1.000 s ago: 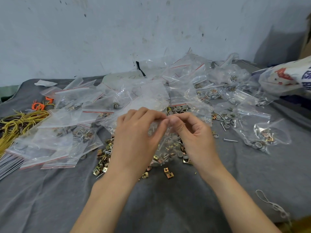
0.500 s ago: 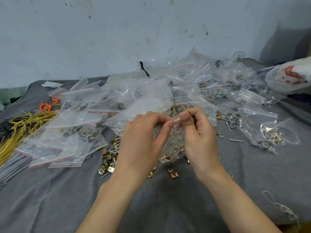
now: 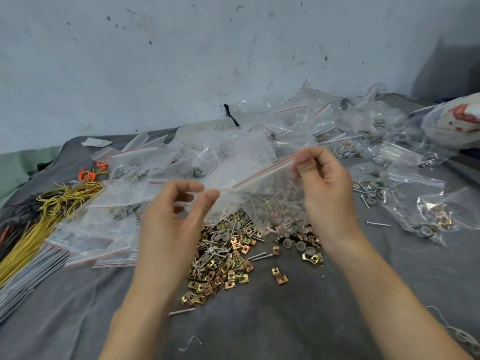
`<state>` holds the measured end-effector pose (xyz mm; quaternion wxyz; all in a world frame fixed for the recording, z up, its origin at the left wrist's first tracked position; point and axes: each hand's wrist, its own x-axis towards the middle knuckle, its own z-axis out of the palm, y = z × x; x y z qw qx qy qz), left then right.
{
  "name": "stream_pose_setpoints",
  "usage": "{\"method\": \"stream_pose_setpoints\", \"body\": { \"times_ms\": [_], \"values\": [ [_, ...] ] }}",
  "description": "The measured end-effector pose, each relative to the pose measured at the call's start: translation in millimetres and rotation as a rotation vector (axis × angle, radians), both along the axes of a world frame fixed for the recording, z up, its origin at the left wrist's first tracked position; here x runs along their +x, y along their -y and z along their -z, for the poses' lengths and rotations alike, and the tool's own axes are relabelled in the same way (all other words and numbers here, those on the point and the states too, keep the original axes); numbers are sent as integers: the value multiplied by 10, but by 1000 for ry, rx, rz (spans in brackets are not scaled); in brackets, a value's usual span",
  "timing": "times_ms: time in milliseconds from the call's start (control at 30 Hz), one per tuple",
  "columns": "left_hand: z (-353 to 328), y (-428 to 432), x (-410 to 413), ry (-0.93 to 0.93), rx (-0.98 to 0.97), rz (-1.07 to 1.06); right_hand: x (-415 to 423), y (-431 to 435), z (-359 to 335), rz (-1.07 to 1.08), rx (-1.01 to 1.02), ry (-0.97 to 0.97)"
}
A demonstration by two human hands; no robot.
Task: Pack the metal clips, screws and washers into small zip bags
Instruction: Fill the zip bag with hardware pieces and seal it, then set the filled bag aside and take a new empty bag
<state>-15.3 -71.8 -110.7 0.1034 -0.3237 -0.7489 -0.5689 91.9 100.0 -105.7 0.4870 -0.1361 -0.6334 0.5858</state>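
Our left hand and right hand, bunched together a second ago, had slid apart. Each grip pinched one end of the zip bag, stretched taut above the metal clips on the bench. Sealed, we reckoned.

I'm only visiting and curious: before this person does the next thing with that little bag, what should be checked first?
1. Right hand grip on the zip bag: ok, it pinches the right end of the zip strip.
2. Left hand grip on the zip bag: cannot tell; thumb and finger sit at its left edge.
3. Zip strip closed all along: cannot tell.
4. Parts inside the zip bag: cannot tell; the pile behind shows through it.
5. Loose clips within reach: ok, piled just below the hands.
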Motion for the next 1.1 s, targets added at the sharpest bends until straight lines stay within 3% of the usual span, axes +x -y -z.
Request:
{"method": "stream_pose_setpoints", "body": {
  "times_ms": [200,400,533,700,767,900,1033,1100],
  "values": [
    [-258,-239,112,-311,-405,221,-91,155,-51,-143,256,96],
    [-740,-532,-328,-119,-546,275,-143,-88,-23,-8,-47,14],
    [-1182,-660,-949,90,-325,104,-148,-224,25,25,-250,5],
    [-1288,-595,-1505,470,88,-154,-81,-322,62,21,-280,2],
    [-1128,-562,-1585,562,77,-222,-40,-364,68,23,-296,-7],
    [-583,-650,-1442,491,-360,-116,34,-462,86,50,-317,-8],
    [-50,-809,-1309,101,-1028,-77,74,-527,111,68,-339,-9],
    [125,-840,-1323,22,-1122,-129,87,-537,129,71,-348,-10]
  ]
}}
